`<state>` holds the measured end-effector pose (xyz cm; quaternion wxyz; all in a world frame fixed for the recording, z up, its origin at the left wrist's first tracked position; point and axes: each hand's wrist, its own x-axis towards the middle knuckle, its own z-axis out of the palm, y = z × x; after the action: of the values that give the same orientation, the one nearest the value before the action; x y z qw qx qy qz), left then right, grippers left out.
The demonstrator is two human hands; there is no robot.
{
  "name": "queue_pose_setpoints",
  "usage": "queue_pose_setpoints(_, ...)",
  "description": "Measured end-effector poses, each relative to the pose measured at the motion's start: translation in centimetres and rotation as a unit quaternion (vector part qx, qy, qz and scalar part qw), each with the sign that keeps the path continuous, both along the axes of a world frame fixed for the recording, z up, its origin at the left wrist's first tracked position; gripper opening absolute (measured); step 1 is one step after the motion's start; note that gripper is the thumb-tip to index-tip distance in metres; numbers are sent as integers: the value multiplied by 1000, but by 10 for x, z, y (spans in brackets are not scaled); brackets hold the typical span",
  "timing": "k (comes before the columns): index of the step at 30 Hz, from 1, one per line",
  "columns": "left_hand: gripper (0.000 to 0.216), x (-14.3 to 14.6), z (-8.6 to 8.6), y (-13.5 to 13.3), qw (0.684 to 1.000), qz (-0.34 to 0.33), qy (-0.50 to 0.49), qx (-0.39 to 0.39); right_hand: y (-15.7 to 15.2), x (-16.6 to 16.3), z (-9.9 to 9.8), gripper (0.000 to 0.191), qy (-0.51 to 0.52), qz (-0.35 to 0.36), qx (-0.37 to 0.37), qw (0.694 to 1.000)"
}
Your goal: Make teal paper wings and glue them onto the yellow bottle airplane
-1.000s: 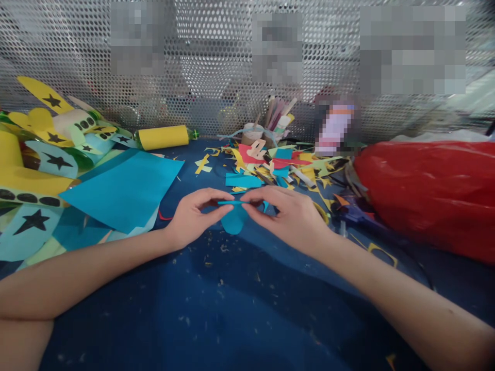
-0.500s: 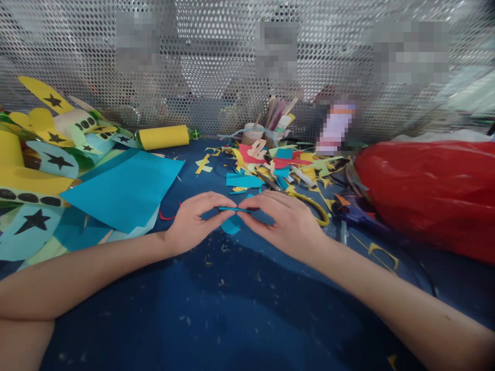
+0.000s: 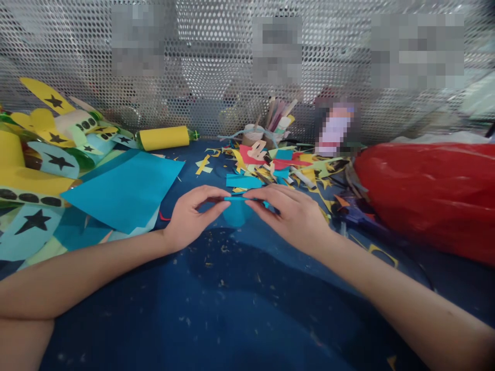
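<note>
Between my two hands is a small piece of blue paper [image 3: 235, 199], seen almost edge-on as a thin strip. My left hand [image 3: 197, 214] pinches its left end between thumb and fingertips. The right end is pinched the same way by my right hand [image 3: 288, 214]. Just below and behind it, a rounded blue shape [image 3: 234, 215] shows on the table; whether it is part of the held piece I cannot tell. Beyond my fingers lies a flat blue paper cutout [image 3: 243, 180]. A large blue sheet [image 3: 127, 190] rests left of my left hand.
Paper-covered bottle planes [image 3: 38, 170] crowd the left. A yellow-wrapped bottle [image 3: 164, 138] lies at the back. Colored scraps [image 3: 286, 159], a cup of sticks [image 3: 253, 136] and a phone [image 3: 334, 129] stand behind my hands. On the right are a purple glue gun [image 3: 359, 214] and a red bag [image 3: 429, 196].
Both hands have risen slightly, away from me, with the blue paper. Their fingertips have moved apart, so more of its middle shows. The yellow scissors handle is now hidden by my right hand.
</note>
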<state>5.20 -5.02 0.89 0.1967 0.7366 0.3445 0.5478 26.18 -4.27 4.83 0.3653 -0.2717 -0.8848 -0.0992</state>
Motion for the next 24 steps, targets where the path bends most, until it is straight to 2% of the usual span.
queue_pose_setpoints(8,11,0,-3,1,999,15,-19,-41,3,3,-1,14,1,-16,-51,999)
queue_pose_setpoints(19,11,2,-1,4,995,5,-49,-83,2,0,3,18,45,-61,-210,975)
queue_pose_setpoints(21,14,2,-2,6,994,9,-81,-79,2,-1,3,18,71,-80,-196,975)
queue_pose_setpoints(24,12,2,0,5,993,27,-88,-69,1,-1,1,15,104,-108,-103,983)
